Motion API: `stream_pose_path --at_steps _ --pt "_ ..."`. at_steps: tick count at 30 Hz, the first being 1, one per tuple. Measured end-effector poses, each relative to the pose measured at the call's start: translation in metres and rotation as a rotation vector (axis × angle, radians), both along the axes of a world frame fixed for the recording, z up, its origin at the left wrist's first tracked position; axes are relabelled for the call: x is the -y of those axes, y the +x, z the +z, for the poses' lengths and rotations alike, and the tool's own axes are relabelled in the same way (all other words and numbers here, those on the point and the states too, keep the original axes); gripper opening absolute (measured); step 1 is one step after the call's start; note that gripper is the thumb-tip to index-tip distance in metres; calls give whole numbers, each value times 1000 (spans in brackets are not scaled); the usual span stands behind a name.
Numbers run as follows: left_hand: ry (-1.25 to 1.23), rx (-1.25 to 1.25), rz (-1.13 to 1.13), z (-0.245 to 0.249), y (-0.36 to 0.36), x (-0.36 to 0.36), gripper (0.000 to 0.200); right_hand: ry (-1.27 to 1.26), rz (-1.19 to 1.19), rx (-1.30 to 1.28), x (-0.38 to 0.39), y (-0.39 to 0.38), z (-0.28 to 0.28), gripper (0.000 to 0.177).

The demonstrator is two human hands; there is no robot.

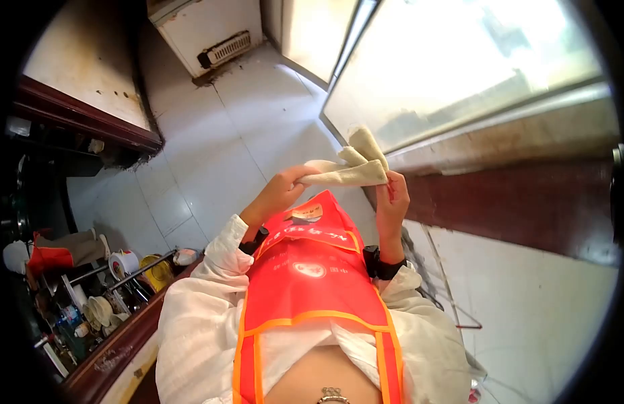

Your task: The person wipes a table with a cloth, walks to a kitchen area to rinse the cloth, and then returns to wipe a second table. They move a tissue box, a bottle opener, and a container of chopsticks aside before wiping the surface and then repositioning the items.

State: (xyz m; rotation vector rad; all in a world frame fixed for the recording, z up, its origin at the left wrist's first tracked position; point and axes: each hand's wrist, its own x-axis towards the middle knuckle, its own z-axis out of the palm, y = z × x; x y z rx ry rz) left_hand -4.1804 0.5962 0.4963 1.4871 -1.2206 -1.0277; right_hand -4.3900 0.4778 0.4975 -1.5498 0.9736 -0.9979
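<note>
A pale yellowish cloth, folded and bunched, is held up between both hands at the centre, above the tiled floor. My left hand pinches its left end, with the fingers curled over the edge. On the other side, my right hand grips the cloth's lower right corner between thumb and fingers. A loose fold of the cloth sticks upward past the right hand. Just below the hands is the red apron with orange trim, worn over a white shirt. Dark bands are on both wrists.
A glass door and a dark red wooden panel stand at the right. A white cabinet with a vent is at the back. Containers, including a yellow one, crowd the lower left, where another person in red is partly visible.
</note>
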Motion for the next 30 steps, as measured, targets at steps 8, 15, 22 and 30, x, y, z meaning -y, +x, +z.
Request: stream_pose_path --at_steps 8,15,22,30 --pt "-362 55 -4 13 156 126 65 155 342 142 101 201 11 10" --pt "104 -84 174 23 344 169 31 184 776 -67 176 406 24 22" --pt "-62 -192 484 6 539 141 22 -83 994 -161 189 634 16 40" --pt "-145 105 470 -37 764 171 24 45 810 -553 185 841 -28 26"
